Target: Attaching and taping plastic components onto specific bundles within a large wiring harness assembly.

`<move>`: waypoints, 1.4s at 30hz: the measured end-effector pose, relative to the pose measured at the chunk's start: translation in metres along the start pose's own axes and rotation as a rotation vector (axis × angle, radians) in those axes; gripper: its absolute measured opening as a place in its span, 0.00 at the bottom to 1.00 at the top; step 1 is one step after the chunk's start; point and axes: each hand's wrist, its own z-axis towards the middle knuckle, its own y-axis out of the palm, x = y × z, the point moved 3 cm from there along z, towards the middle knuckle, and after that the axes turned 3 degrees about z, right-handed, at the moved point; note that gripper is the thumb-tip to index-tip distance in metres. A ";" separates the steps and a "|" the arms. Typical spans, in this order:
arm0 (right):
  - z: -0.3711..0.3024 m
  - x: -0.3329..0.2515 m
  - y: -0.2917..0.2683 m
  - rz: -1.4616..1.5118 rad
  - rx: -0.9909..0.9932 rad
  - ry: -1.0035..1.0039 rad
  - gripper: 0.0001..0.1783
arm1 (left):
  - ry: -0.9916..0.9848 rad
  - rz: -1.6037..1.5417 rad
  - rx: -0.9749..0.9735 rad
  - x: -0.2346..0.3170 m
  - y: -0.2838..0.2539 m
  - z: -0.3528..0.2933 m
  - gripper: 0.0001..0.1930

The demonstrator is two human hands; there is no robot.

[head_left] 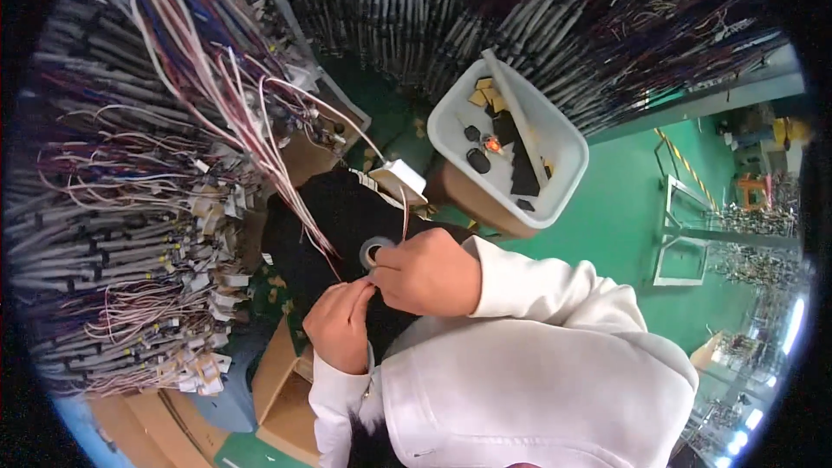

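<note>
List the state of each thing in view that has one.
Left hand: fingers pinched, grip hidden
Right hand: closed on tape roll
Grey tape roll: at right fingertips
Red-and-white wire bundle: spread above, narrowing toward hands
White plastic bin: open-topped, loose pieces inside
Cardboard box, lower left: open

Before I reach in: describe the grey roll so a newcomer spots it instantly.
Find the white bin above and right of centre, then drop down-left to the right hand. The grey roll touches that hand's left side, over the black cloth. It's a ring with a hole, unlike the thin pink and white wires running down to its left.
</note>
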 end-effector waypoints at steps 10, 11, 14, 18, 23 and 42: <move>-0.020 0.021 -0.002 0.006 -0.007 0.060 0.08 | -0.457 -0.579 -0.289 -0.021 0.044 -0.002 0.04; -0.020 0.024 -0.003 0.054 -0.003 0.088 0.07 | -0.529 -0.778 -0.258 -0.022 0.051 -0.004 0.05; -0.024 0.059 -0.020 0.403 0.032 0.128 0.10 | -0.627 -1.059 -0.188 -0.021 0.066 -0.006 0.06; -0.075 0.205 -0.061 0.575 0.576 0.900 0.10 | -0.560 -1.204 -0.023 -0.022 0.064 -0.004 0.08; -0.109 0.326 -0.035 -0.705 0.084 0.748 0.09 | -0.641 -1.338 0.051 -0.016 0.074 0.006 0.08; -0.085 0.259 -0.050 -0.545 0.265 0.959 0.10 | -0.714 -1.461 0.054 -0.032 0.055 0.009 0.10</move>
